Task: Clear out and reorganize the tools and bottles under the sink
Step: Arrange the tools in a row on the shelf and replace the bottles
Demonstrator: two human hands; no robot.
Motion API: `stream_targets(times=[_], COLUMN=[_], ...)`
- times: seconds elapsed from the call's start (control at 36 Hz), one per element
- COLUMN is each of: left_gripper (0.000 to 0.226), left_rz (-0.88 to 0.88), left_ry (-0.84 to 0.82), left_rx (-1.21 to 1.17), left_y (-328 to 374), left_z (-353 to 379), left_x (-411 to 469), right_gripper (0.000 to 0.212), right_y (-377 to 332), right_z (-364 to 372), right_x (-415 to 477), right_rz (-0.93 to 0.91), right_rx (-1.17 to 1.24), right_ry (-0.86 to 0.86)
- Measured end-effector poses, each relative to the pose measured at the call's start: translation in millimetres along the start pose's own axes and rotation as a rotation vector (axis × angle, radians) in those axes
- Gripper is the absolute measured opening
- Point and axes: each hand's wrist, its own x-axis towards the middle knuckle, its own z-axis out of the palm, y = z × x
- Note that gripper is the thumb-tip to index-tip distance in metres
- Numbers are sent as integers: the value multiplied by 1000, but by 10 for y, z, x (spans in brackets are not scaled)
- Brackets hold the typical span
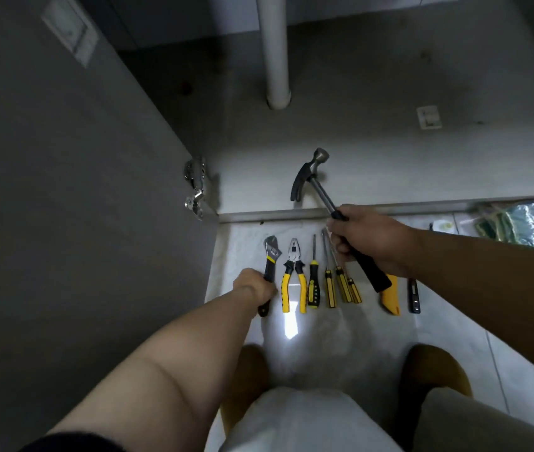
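My right hand (pixel 371 238) grips the black handle of a claw hammer (pixel 311 174), whose steel head hangs over the cabinet floor just past the sill. My left hand (pixel 254 287) grips the handle of an adjustable wrench (pixel 272 251) lying at the left end of a row of tools on the floor tiles. Beside it lie yellow-handled pliers (pixel 293 282), a black and yellow screwdriver (pixel 313 282), three yellow screwdrivers (pixel 340 285), a yellow utility knife (pixel 391 296) and a dark slim tool (pixel 414 296).
The open cabinet door (pixel 80 190) with its metal hinge (pixel 195 187) stands at my left. A white drain pipe (pixel 275 53) comes down into the bare cabinet floor (pixel 389 151). Shiny bags (pixel 526 226) lie at the right. My knees and brown slippers are below.
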Motion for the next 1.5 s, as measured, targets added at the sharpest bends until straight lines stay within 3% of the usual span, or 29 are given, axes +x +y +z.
stream_targets(times=[0.11, 0.17, 0.25, 0.39, 0.5, 0.67, 0.75, 0.92, 1.11, 1.19, 1.25, 1.39, 1.5], left_gripper=[7, 19, 25, 5, 10, 16, 18, 15, 23, 10, 11, 21, 31], left_rz=[20, 111, 261, 467, 600, 678, 692, 760, 847, 884, 921, 846, 738], left_ry=[-118, -155, -257, -419, -486, -645, -662, -515, -198, -42, 28, -26, -10], left_rx=[-236, -290, -394, -579, -685, -818, -850, -826, -531, -445, -420, -449, -476], left_y=[92, 213, 545, 1189, 1528, 1640, 1590, 1579, 1565, 1560, 1558, 1602, 1596], left_z=[-276, -423, -702, -1049, -1056, -859, -814, -881, -801, -765, -742, -820, -1075], left_x=[-290, -475, -881, -1716, -2355, -3046, -3130, -3033, -2844, -2735, -2647, -2421, -2094], right_gripper=[16, 17, 25, 32, 31, 5, 13, 22, 45, 29, 19, 14, 27], right_y=[-325, -523, -818, -1092, -1208, -1220, -1224, -1260, -1290, -1299, -1269, -1254, -1119], right_z=[-60, -69, -65, -152, -232, -234, -209, -159, -130, -74, -46, -68, -185], right_x=[-188, -324, -546, -1051, -1418, -1902, -2011, -2016, -1930, -1915, -1863, -1622, -1306], right_rz=[-44, -67, -100, -138, -185, -203, -166, -123, -155, -189, -190, -117, 24], right_rx=[-88, -68, 26, 248, 308, 379, 381, 466, 373, 180, 183, 343, 347], right_ry=[91, 165, 271, 349, 449, 332, 270, 180, 218, 215, 203, 228, 307])
